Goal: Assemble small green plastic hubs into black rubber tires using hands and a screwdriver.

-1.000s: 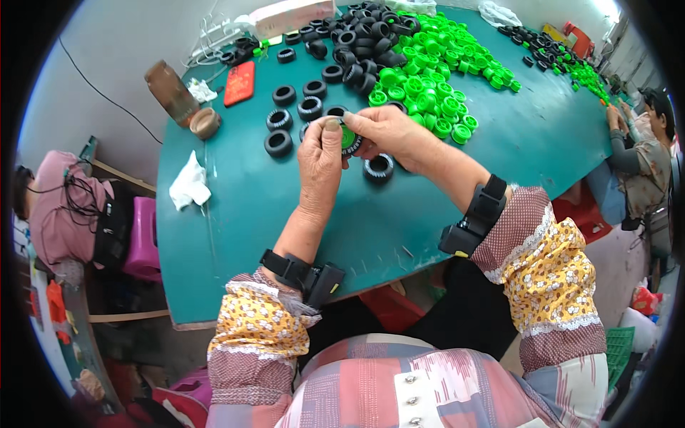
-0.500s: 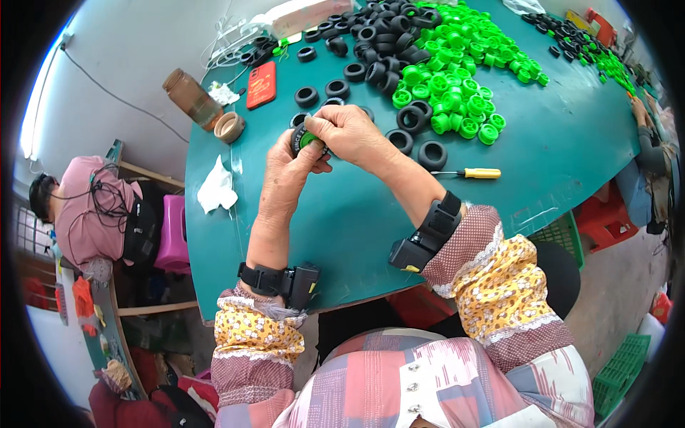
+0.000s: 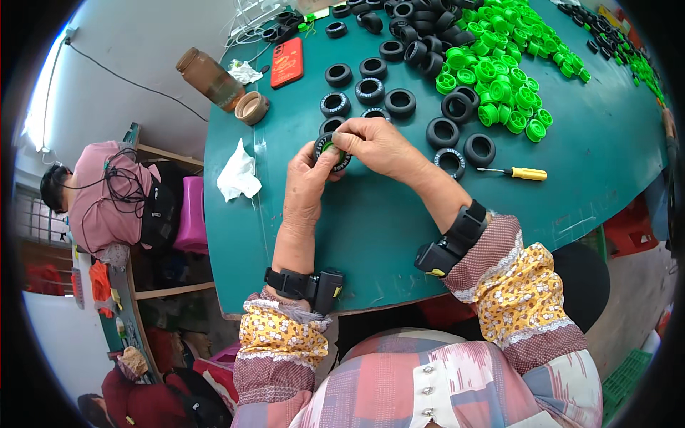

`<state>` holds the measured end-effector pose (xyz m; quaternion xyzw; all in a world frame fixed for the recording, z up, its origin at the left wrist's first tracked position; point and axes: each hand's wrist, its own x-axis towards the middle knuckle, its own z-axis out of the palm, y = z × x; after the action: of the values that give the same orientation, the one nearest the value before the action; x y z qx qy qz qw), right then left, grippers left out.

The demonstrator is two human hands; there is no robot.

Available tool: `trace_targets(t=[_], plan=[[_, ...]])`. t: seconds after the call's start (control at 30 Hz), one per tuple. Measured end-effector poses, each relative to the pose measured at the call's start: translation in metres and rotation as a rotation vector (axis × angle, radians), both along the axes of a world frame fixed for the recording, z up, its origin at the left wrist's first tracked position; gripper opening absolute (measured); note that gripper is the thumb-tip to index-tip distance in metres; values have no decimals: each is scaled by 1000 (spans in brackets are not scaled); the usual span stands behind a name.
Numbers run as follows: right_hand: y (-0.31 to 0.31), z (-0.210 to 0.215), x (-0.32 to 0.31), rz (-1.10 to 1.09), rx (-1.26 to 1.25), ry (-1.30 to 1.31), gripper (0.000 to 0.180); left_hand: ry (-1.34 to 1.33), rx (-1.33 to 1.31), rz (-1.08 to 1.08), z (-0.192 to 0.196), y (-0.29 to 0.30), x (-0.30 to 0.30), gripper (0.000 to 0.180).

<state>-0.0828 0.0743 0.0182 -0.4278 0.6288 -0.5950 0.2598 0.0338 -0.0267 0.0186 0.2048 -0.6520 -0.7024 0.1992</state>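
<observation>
Both my hands are closed around a small black toy tyre [image 3: 320, 151] with a green wheel hub showing inside it. My left hand [image 3: 305, 187] grips it from the left and below, the thumb laid across its face. On the upper right rim, my right hand [image 3: 378, 148] presses with thumb and fingertips. Part of the tyre and hub is hidden by the fingers. Just beyond my hands, several loose black tyres [image 3: 335, 104] lie on the green table [image 3: 385, 250]. A screwdriver [image 3: 528, 173] with a yellow handle rests to the right of my right hand.
A heap of green hubs [image 3: 499, 82] and piled black tyres [image 3: 428, 28] fill the far side. At the far left are a brown bottle [image 3: 208, 77], its cap [image 3: 252, 108], a red phone [image 3: 287, 63] and a white tissue [image 3: 239, 173]. Another person [image 3: 107, 196] sits at left.
My view has shifted, so the table and its things sit farther right in the picture. Both hands still hold the tyre and hub, with only a slight change in the tyre's tilt.
</observation>
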Motion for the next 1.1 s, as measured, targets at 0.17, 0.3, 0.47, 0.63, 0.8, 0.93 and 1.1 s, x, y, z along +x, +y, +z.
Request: trace_targets(t=[0.17, 0.3, 0.47, 0.63, 0.8, 0.93, 1.1], plan=[[-2, -8, -2, -140, -102, -236, 27, 88, -56, -91, 6, 4, -8, 33], [-2, -11, 3, -101, -154, -399, 27, 64, -71, -86, 4, -4, -5, 33], [-2, -9, -3, -95, -80, -18, 28, -30, -176, -66, 8, -3, -6, 25], [-4, -10, 3, -215, -201, -232, 28, 105, -21, 26, 5, 4, -25, 22], [1, -11, 4, -166, -276, -531, 26, 150, -113, 147, -8, 25, -39, 21], [-2, -13, 10, -279, -284, -436, 28, 187, -117, 131, -5, 30, -36, 20], [4, -7, 6, -281, -130, -400, 31, 217, -108, 75, -4, 35, -34, 21]])
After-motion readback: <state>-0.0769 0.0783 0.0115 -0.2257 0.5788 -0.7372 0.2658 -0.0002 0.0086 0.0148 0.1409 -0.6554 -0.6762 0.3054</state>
